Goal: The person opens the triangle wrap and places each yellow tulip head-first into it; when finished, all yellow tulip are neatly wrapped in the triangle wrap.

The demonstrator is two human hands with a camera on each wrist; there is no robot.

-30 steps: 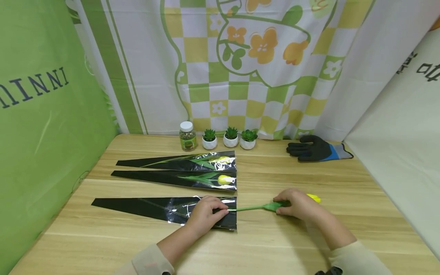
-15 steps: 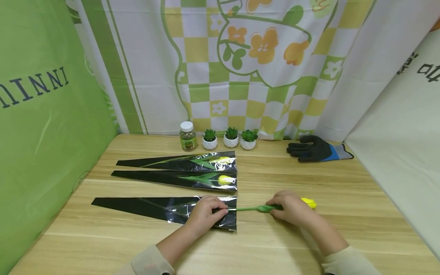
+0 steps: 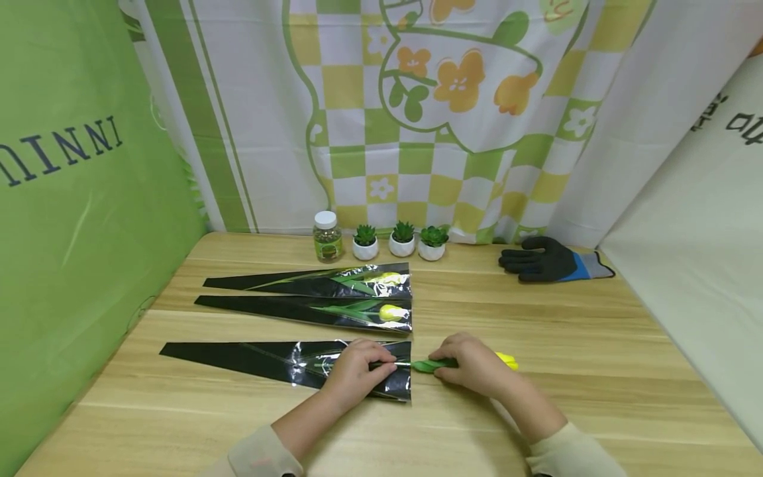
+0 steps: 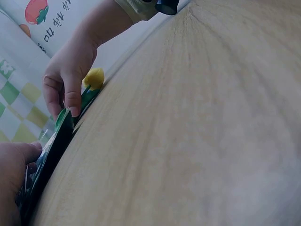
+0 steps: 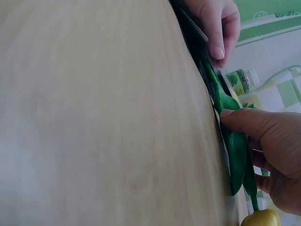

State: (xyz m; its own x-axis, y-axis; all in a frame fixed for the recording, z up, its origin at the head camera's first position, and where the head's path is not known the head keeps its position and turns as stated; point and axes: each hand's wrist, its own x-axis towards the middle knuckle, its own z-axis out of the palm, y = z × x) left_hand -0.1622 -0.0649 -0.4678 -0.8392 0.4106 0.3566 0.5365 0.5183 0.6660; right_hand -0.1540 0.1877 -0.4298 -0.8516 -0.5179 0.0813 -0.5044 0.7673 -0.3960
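A yellow artificial tulip (image 3: 508, 361) lies level, its stem running left into the mouth of a black flower sleeve (image 3: 220, 356) with a clear front. My right hand (image 3: 473, 364) pinches the tulip around its green leaves (image 5: 233, 155), thumb on one side and fingers on the other. The leaf base is right at the sleeve's open edge, and the bloom sticks out beyond the palm. With thumb and fingertips my left hand (image 3: 356, 368) pinches the sleeve near its mouth, over the stem. In the left wrist view the sleeve's edge stands slightly lifted off the table.
Behind lie two filled sleeves, a nearer one (image 3: 298, 311) and a farther one (image 3: 286, 281), each with a yellow tulip. Along the back stand a lidded jar (image 3: 327, 238) and three potted succulents (image 3: 402, 242). A black work glove (image 3: 545, 260) lies at back right.
My right hand has moved left with the tulip, sliding the stem further into the sleeve until the leaves reach its mouth. My left hand has stayed in place.
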